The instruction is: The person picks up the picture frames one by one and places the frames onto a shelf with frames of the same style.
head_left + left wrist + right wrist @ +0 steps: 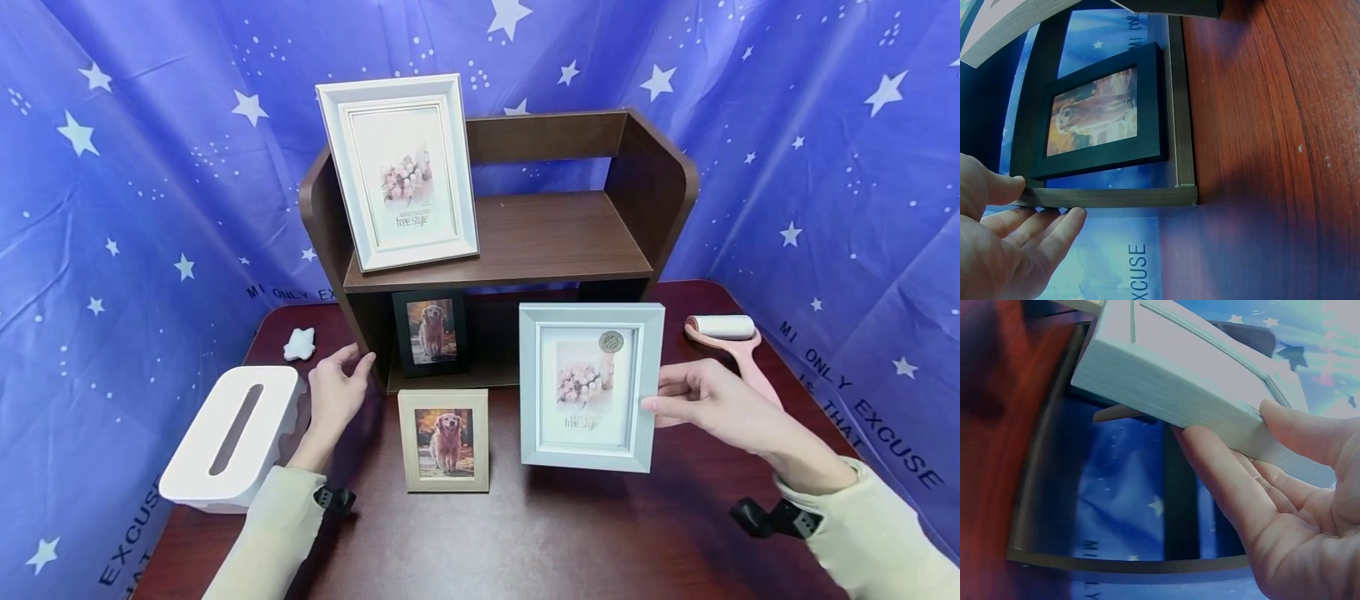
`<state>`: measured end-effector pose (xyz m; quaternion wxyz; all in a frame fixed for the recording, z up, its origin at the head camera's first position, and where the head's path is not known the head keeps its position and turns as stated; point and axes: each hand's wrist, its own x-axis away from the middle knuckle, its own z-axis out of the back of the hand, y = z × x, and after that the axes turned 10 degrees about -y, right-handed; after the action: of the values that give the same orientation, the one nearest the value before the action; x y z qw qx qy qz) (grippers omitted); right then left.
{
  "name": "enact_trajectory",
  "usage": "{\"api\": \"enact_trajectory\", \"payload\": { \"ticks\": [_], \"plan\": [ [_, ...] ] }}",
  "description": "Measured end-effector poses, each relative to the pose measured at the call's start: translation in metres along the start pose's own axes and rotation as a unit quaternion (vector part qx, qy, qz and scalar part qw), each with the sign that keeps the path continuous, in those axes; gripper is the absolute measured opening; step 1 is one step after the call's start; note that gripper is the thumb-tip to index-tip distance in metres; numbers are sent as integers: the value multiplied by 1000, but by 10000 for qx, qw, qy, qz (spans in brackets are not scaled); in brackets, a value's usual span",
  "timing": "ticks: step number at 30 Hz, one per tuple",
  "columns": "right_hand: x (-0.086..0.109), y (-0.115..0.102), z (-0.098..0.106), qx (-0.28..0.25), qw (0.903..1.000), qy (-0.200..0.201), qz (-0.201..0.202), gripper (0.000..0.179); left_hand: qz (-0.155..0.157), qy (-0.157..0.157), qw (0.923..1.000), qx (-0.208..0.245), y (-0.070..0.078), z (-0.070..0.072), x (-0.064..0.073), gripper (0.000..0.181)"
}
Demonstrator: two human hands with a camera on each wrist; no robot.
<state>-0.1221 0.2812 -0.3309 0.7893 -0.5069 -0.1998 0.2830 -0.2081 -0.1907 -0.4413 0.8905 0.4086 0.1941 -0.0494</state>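
My right hand [708, 404] grips a pale blue picture frame [528, 392] by its right edge, thumb at the front and fingers at the side and back. The frame is held up in front of the shelf's lower right part; its side shows in the right wrist view [1141, 381]. My left hand [337, 392] pinches the left side panel of the dark brown desktop shelf [555, 233]. In the left wrist view its thumb lies on one side of that panel [1116, 197] and its fingers on the other.
A white picture frame [397, 175] leans on the upper shelf at left. A black frame [431, 333] with a dog photo stands below it. A beige frame [444, 442] stands on the table in front. Left are a white tissue box [202, 425] and small white object [300, 343]; right, a lint roller [723, 327].
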Motion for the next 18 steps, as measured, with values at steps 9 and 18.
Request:
{"api": "enact_trajectory", "payload": {
  "ticks": [9,18],
  "plan": [
    [-1,-37,16,419,9990,43,132,25,-64,22,10000,-29,-2,0,1,30],
    [-3,-66,31,882,9958,246,-80,24,-36,33,10000,-42,-2,-1,1,31]
  ]
}}
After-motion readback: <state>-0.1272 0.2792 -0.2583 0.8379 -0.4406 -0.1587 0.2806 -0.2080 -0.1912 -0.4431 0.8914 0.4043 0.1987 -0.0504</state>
